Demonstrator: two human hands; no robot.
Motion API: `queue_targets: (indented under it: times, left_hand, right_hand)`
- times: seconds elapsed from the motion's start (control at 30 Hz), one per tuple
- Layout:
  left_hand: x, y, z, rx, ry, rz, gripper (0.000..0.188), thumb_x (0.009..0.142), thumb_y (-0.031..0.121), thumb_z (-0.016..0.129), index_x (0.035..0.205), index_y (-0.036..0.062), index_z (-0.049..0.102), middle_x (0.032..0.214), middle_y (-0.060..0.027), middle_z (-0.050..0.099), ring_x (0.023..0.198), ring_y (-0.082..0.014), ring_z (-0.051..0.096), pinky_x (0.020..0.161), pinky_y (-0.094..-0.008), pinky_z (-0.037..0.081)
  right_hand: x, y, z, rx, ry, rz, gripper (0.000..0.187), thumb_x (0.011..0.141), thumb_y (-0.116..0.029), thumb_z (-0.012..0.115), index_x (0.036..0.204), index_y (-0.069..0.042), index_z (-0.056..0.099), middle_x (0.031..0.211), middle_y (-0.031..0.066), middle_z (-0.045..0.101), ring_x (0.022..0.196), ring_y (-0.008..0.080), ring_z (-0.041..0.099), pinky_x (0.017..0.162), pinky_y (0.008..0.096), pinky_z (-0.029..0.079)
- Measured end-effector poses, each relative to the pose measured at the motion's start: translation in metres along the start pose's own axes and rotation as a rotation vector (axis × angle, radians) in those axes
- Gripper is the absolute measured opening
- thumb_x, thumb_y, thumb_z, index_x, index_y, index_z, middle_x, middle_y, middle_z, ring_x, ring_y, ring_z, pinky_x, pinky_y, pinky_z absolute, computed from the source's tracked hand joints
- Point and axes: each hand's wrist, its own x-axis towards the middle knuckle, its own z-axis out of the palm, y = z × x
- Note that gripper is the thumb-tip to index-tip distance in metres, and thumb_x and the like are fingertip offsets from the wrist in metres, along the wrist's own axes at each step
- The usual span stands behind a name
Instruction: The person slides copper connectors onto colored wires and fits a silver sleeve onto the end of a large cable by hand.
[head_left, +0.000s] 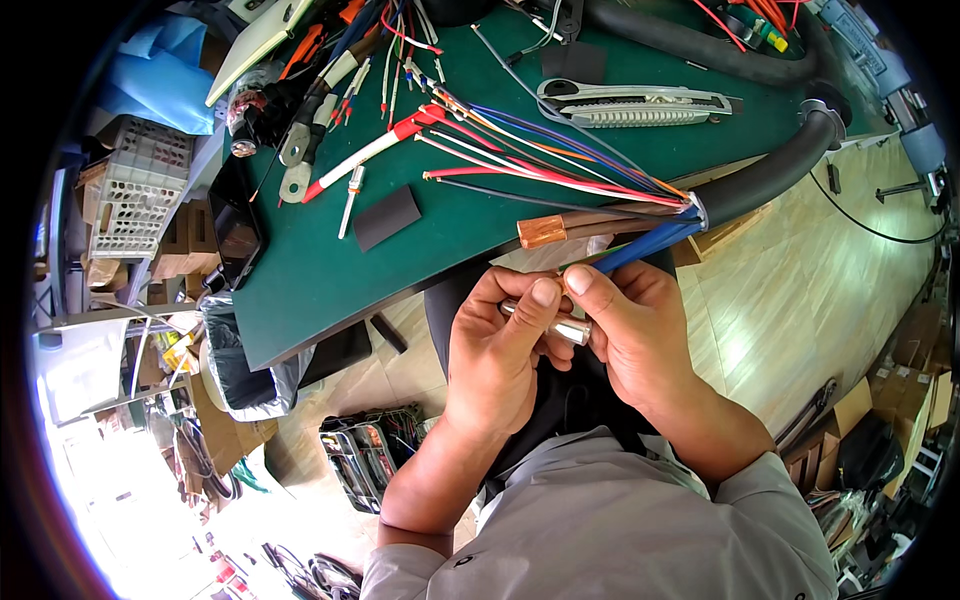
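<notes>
Above my lap, just off the table's near edge, my two hands meet with the fingertips together. My left hand (500,345) is closed around a shiny silver metal tube (570,328), like the barrel of a cable lug; fingers cover part of it. With thumb and fingers my right hand (640,325) pinches the end of a thick blue wire (645,243), whose tip is mostly hidden between the thumbs. The blue wire comes out of a thick black cable (760,175). From the same cable fan several thin coloured wires (560,150) and a brown wire with a bare copper end (541,232).
On the green table (450,240) lie a utility knife (640,104), a black square patch (388,217), a small silver-and-white rod (351,200) and ring cable lugs (294,184). A phone (235,225) is at the left edge. Below stand a lined bin (250,360) and a tool crate (365,455).
</notes>
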Motion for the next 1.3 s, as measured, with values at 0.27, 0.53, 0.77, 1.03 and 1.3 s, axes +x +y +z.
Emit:
queue_targets:
  times: [0.27, 0.53, 0.77, 1.03, 1.3]
  left_hand:
    - [-0.004, 0.002, -0.001, 0.001, 0.060, 0.007, 0.020, 0.099, 0.018, 0.070, 0.106, 0.0016, 0.062, 0.089, -0.0103, 0.071, 0.062, -0.0118, 0.066, 0.053, -0.0238, 0.055]
    - [-0.003, 0.002, -0.001, -0.007, 0.037, 0.030, 0.018, 0.099, 0.017, 0.070, 0.105, 0.0019, 0.062, 0.092, -0.0110, 0.072, 0.062, -0.0109, 0.066, 0.053, -0.0226, 0.055]
    - [-0.005, 0.003, -0.008, -0.018, 0.030, 0.015, 0.020, 0.099, 0.016, 0.069, 0.110, 0.0009, 0.061, 0.097, -0.0125, 0.072, 0.066, -0.0127, 0.068, 0.056, -0.0252, 0.057]
    - [-0.021, 0.002, -0.022, -0.125, 0.081, 0.096, 0.024, 0.099, 0.010, 0.067, 0.120, 0.0001, 0.059, 0.110, -0.0133, 0.070, 0.082, -0.0187, 0.073, 0.070, -0.0310, 0.062]
    - [-0.016, -0.002, -0.019, -0.203, 0.054, 0.150, 0.025, 0.099, 0.005, 0.067, 0.121, 0.0007, 0.057, 0.113, -0.0129, 0.069, 0.090, -0.0202, 0.074, 0.079, -0.0328, 0.063]
  right_hand:
    - [0.001, 0.002, 0.004, 0.007, -0.011, -0.009, 0.021, 0.097, -0.017, 0.072, 0.089, 0.001, 0.067, 0.064, -0.0047, 0.055, 0.050, -0.0003, 0.041, 0.042, 0.0207, 0.027]
    - [-0.003, -0.006, 0.012, -0.044, 0.017, 0.028, 0.019, 0.098, -0.015, 0.071, 0.093, 0.003, 0.068, 0.068, -0.0036, 0.058, 0.054, 0.0000, 0.043, 0.044, 0.0204, 0.030]
    - [-0.002, 0.000, 0.006, 0.065, -0.065, 0.017, 0.017, 0.098, -0.014, 0.072, 0.094, 0.003, 0.069, 0.071, -0.0034, 0.060, 0.056, -0.0007, 0.045, 0.047, 0.0188, 0.031]
    - [-0.004, -0.003, 0.011, -0.031, -0.020, 0.016, 0.017, 0.098, -0.016, 0.071, 0.095, 0.000, 0.071, 0.072, -0.0038, 0.063, 0.054, -0.0020, 0.044, 0.045, 0.0187, 0.030]
    - [-0.003, 0.001, 0.008, -0.014, -0.031, 0.016, 0.016, 0.098, -0.016, 0.070, 0.097, -0.001, 0.070, 0.072, -0.0041, 0.062, 0.053, -0.0021, 0.043, 0.044, 0.0185, 0.029]
